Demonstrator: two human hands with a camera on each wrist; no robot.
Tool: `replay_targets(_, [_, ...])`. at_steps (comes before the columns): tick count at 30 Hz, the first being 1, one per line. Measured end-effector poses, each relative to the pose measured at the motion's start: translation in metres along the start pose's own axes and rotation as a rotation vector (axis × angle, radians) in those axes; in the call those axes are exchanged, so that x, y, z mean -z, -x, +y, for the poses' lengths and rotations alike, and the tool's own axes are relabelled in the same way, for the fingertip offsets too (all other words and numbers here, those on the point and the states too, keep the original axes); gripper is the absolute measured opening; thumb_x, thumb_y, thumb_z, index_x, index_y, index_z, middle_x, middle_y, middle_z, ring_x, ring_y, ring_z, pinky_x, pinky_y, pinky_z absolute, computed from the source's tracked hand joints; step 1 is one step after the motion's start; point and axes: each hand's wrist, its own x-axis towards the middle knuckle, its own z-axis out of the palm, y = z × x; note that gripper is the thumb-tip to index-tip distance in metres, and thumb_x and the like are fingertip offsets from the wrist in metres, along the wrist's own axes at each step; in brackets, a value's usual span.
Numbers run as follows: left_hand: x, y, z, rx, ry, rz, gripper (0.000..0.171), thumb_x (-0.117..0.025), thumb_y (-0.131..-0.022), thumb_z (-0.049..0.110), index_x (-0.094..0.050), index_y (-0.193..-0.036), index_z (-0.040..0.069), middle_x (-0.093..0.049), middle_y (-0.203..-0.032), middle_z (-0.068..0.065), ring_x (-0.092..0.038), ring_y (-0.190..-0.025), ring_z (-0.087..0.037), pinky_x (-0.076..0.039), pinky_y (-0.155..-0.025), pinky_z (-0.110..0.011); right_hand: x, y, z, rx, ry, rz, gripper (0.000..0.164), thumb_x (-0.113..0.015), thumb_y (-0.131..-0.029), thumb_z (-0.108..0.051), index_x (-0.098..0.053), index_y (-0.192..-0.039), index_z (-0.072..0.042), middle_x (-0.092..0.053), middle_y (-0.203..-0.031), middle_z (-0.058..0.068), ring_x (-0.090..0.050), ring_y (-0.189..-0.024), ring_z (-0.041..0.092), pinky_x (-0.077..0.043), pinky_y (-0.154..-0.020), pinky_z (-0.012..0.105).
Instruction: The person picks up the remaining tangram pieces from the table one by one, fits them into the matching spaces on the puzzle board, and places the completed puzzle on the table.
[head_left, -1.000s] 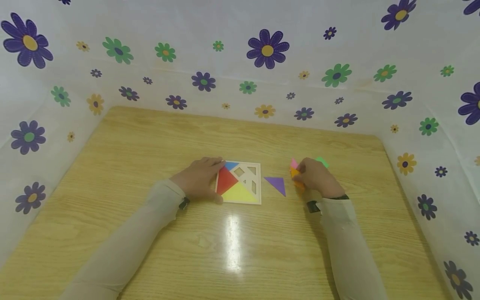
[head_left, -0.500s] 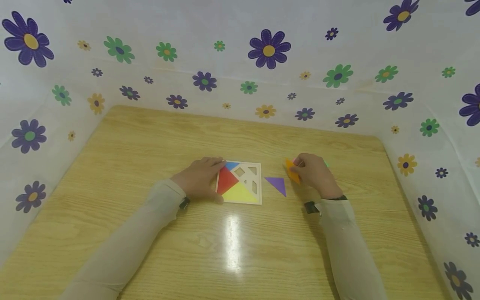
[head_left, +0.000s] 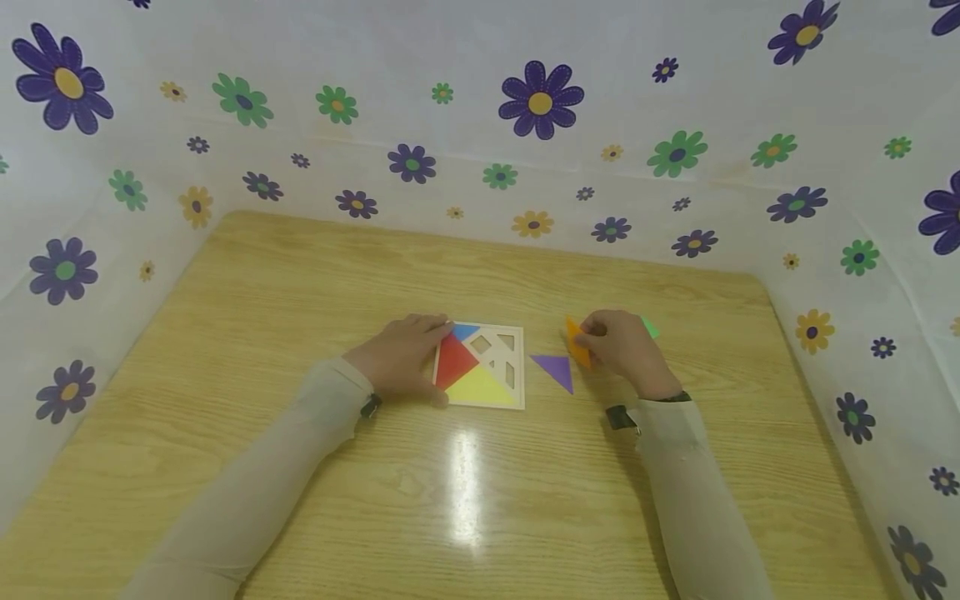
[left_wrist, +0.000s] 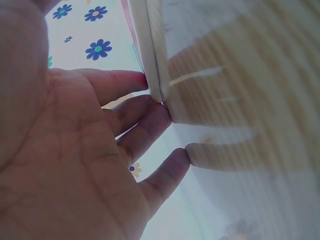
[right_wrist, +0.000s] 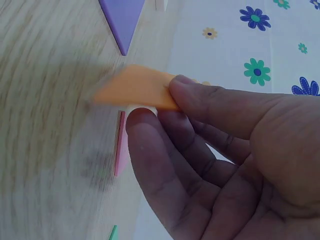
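Note:
My left hand [head_left: 402, 354] rests at the left edge of a square wooden tangram board [head_left: 518, 360], its fingertips touching the board's side in the left wrist view. Red [head_left: 455, 363], yellow [head_left: 482, 387] and blue [head_left: 464, 331] pieces sit in the board, with several bare slots at its right part. To the right, my right hand [head_left: 622, 350] pinches a flat orange tangram piece [right_wrist: 137, 89] between thumb and fingers, tilted and raised off the table. A purple triangle [head_left: 555, 371] lies between the board and this hand.
Beneath the right hand lies a pink piece [right_wrist: 120, 145], hidden in the head view. A green piece [head_left: 650, 327] shows just beyond that hand. Flower-patterned white cloth [head_left: 450, 133] walls the wooden table [head_left: 337, 275] at the back and sides.
My right hand has lifted the orange piece and moved it slightly left, tilting it upright. The pink piece has gone out of sight behind the hand in the head view. My left hand stays put.

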Motion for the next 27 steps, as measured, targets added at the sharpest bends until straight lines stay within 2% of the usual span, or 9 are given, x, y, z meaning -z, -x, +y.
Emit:
replay_targets(5, [-0.0015, -0.0013, -0.0020, -0.005, -0.018, 0.001, 0.115, -0.078, -0.080, 0.065, -0.022, -0.166, 0.013, -0.020, -0.172, -0.006, -0.017, -0.158, -0.030, -0.018, -0.128, -0.049, -0.0007, -0.0007, -0.0018, 0.008, 0.022, 0.004, 0.021, -0.068, -0.100, -0.021, -0.074, -0.109, -0.002, -0.073, -0.110, 0.015, -0.066, -0.099, 0.031, -0.055, -0.083, 0.043])
replay_targets(13, [-0.0011, -0.0015, -0.0027, -0.015, -0.017, -0.002, 0.115, -0.077, -0.081, 0.064, -0.021, -0.166, 0.012, -0.019, -0.173, -0.007, -0.017, -0.158, -0.031, -0.017, -0.128, -0.050, -0.0002, -0.0016, 0.0007, 0.011, 0.029, 0.002, 0.024, -0.067, -0.101, -0.019, -0.073, -0.112, 0.001, -0.072, -0.113, 0.019, -0.065, -0.104, 0.034, -0.055, -0.088, 0.048])
replay_targets(20, [0.0010, 0.0019, -0.0011, -0.031, -0.023, 0.001, 0.115, -0.076, -0.081, 0.066, -0.021, -0.166, 0.011, -0.019, -0.172, -0.008, -0.017, -0.158, -0.032, -0.017, -0.128, -0.050, -0.0010, -0.0032, 0.0024, -0.001, 0.043, -0.016, 0.026, -0.066, -0.102, -0.019, -0.071, -0.114, 0.003, -0.071, -0.111, 0.019, -0.065, -0.096, 0.031, -0.055, -0.082, 0.043])
replay_targets(27, [0.0007, 0.0025, -0.0010, -0.026, -0.025, -0.002, 0.115, -0.076, -0.081, 0.065, -0.021, -0.166, 0.011, -0.019, -0.172, -0.007, -0.018, -0.158, -0.031, -0.017, -0.128, -0.050, -0.0013, -0.0031, 0.0012, 0.007, 0.053, -0.014, 0.023, -0.066, -0.102, -0.019, -0.070, -0.110, 0.002, -0.072, -0.106, 0.018, -0.064, -0.090, 0.028, -0.053, -0.079, 0.040])
